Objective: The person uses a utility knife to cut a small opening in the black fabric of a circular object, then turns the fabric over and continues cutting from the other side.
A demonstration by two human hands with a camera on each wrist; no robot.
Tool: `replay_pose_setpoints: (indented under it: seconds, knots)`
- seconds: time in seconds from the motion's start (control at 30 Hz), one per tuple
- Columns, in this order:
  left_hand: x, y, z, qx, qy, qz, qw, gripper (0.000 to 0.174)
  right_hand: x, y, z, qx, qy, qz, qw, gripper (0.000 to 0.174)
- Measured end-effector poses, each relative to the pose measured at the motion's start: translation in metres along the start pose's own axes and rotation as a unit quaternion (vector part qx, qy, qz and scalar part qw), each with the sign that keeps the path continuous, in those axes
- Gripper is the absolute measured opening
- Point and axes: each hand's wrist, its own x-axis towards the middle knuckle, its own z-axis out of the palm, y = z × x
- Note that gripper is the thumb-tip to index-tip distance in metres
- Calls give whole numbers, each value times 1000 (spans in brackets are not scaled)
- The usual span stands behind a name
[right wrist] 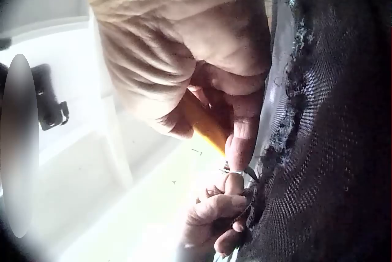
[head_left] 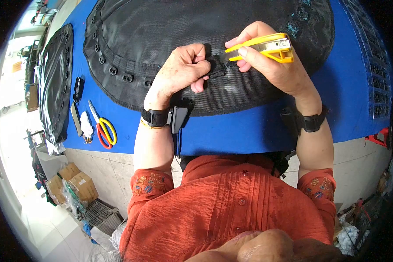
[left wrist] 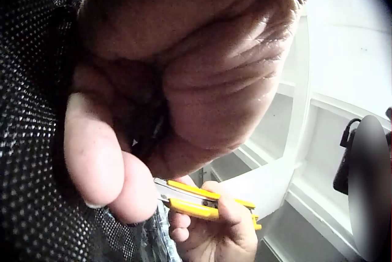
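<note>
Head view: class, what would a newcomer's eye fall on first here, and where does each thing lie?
The bright yellow cutter stands out first, gripped in the right hand near top centre, its tip at the black mesh panel spread over the blue table. Just left of it, the left hand grips that panel with curled fingers. Near the table's left edge lie red-and-yellow-handled scissors.

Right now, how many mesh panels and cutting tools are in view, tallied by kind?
black mesh panels: 2
yellow utility knife, held in the right hand: 1
red-and-yellow scissors: 1
Total: 4
</note>
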Motion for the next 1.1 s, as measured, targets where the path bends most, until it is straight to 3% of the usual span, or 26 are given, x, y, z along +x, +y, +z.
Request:
replay_pose_setpoints:
  seconds: [0.23, 0.53, 0.63, 0.97, 1.1]
  knots:
    - [1, -4, -1, -14, -4, 0, 1000, 25, -1, -2, -3, -49, -15, -23, 998, 10]
    - [1, -3, 0, -15, 0, -3, 1000, 25, -2, -5, -4, -37, -5, 22, 999, 13]
    - [2, -3, 0, -15, 1, 1, 1000, 25, -4, -11, -6, -10, -80, 129, 988, 10]
    - [1, -1, 3, -15, 19, -4, 1000, 32, -4, -16, -9, -38, -46, 91, 994, 9]
    - [2, 0, 0, 7, 2, -7, 1000, 28, -4, -10, -9, -44, 3, 17, 999, 9]
